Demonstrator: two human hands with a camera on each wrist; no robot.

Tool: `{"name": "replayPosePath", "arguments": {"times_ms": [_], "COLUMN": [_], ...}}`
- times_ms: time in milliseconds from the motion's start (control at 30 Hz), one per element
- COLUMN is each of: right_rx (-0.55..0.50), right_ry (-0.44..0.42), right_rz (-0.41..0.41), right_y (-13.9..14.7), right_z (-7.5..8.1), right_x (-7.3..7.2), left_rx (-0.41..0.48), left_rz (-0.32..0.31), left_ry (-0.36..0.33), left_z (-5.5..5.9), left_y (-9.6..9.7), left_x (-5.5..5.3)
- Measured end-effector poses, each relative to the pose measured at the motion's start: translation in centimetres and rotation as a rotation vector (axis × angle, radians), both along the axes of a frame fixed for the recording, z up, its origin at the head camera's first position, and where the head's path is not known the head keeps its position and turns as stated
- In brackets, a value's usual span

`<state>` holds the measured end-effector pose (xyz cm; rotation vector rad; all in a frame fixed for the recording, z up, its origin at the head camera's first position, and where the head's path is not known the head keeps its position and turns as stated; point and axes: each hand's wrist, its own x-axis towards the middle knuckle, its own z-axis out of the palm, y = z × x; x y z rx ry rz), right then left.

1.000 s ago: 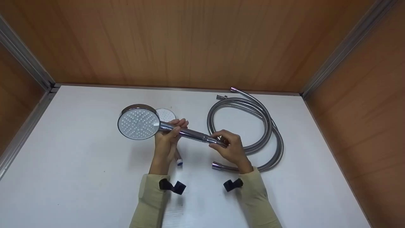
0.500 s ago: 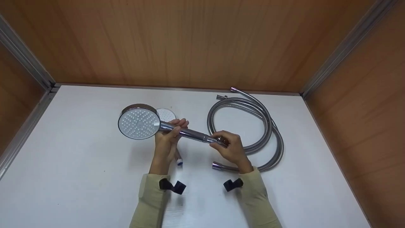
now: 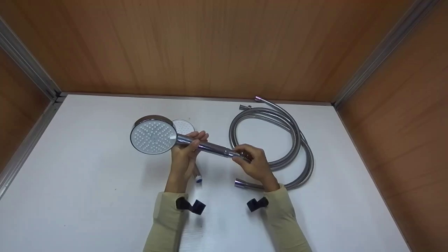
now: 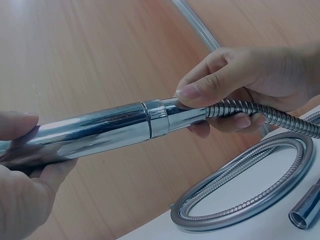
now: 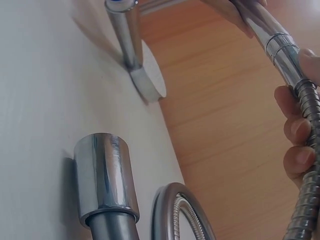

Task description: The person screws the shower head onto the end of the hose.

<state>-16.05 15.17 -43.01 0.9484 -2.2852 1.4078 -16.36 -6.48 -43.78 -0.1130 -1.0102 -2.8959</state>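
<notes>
A chrome hand shower [image 3: 154, 136] is held above the table, its round pale spray face at the left and its handle slanting down to the right. My left hand [image 3: 182, 161] grips the handle, thumb across the front. At the handle's lower end, my right hand [image 3: 257, 162] pinches the smooth metal connector [image 4: 187, 117] of a ribbed shower hose [image 4: 280, 119] between thumb and fingers. In the left wrist view the connector meets the handle end in line; whether it is threaded tight I cannot tell. The hose passes through the right hand's curled fingers.
Behind the left hand a second shower head [image 3: 183, 126] lies on the white table [image 3: 87, 196], its handle end near the wrist. Coiled grey hoses [image 3: 297, 134] lie at the right, one loose end fitting [image 3: 239, 183] beside the right wrist. Wooden panels [image 3: 210, 49] enclose the table.
The right fingertips have shifted very slightly on the connector. The left hand and the hand shower stay practically in place.
</notes>
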Motion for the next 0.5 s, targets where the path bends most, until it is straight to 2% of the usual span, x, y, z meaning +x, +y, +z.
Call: {"name": "replayPosePath", "arguments": {"times_ms": [167, 500], "right_rx": [-0.021, 0.008], "right_ry": [0.002, -0.029], "right_rz": [0.010, -0.006], "right_y": [-0.04, 0.03], "right_z": [-0.03, -0.41], "right_x": [0.01, -0.07], "left_rx": [0.001, -0.016], "left_rz": [0.000, -0.002], "left_ry": [-0.001, -0.014], "left_z": [0.03, -0.03], "left_y": [0.03, -0.04], "left_x": [-0.05, 0.05]}}
